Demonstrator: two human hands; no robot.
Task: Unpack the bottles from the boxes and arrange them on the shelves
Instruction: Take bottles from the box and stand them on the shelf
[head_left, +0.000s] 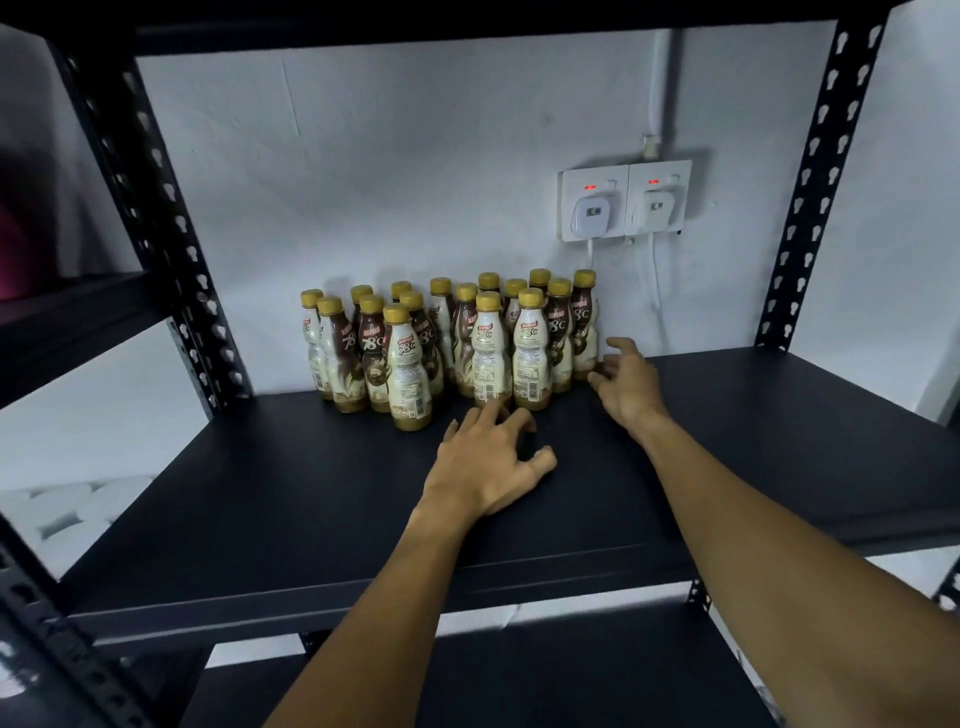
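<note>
About sixteen Kopiko 78°C bottles (410, 358) stand upright in a tight cluster at the back of the shelf (311, 493), left of centre and close to the wall (389, 156). Each is a small waisted plastic bottle with a gold screw cap and a glossy sleeve swirled in cream and dark brown; brown liquid shows at the bases. The rows are ragged, with three bottles standing forward of the rest.

The left hand (488, 457) lies low over the shelf just before the front bottles, its fingers (485, 418) spread and loosely bent, holding nothing, the tips right at a front bottle's base. The right hand (628, 384) hangs beside the rightmost bottle, fingers (626, 347) splayed wide and empty; whether they touch it I cannot tell.

The shelf is a matte black board, smooth, with a straight front lip. Black steel uprights (166, 208) punched with keyhole slots frame it on both sides. The whole right half and the front of the board lie bare. On the wall a white double socket (623, 202) carries two white adapters with red lights, and cables (655, 270) drop behind the shelf. A lower shelf (519, 686) shows beneath.
</note>
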